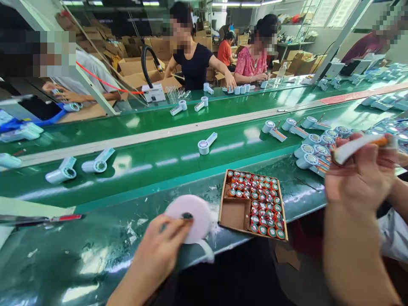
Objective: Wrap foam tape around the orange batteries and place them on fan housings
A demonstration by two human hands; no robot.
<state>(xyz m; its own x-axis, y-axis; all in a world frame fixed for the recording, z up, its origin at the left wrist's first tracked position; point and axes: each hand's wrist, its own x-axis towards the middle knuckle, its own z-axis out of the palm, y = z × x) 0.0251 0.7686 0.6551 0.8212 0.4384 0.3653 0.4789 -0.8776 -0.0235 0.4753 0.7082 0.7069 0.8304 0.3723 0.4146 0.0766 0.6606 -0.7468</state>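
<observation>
Roll of white tape (199, 212), flat and disc-shaped, lies on a scuffed dark-green worktop (108, 250), its loose end (208, 251) curling at the near edge, as a worker's left hand (162, 238) grips it with fingers bunched at the hub. Raised at far right, the right hand (360, 174) is closed around a curved white strip (353, 149), with an orange piece (381, 140) at its far end; blur makes it hard to tell whether the two are joined, though this piece looks unfinished. Between the hands, a shallow brown cardboard box (234, 212) holds rows of orange-sided, green-topped cylindrical cells (266, 208) with thin wires, bare cardboard showing at its near-left corner. Some appear to have been taken; many are left. Behind the right hand, pale-blue plastic housings (307, 160) with round heads cluster on the green conveyor belt (153, 157), several with orange in their handles, suggesting a part already fitted. Across the line, a co-worker in a black top (194, 63) reaches toward similar housings.
</observation>
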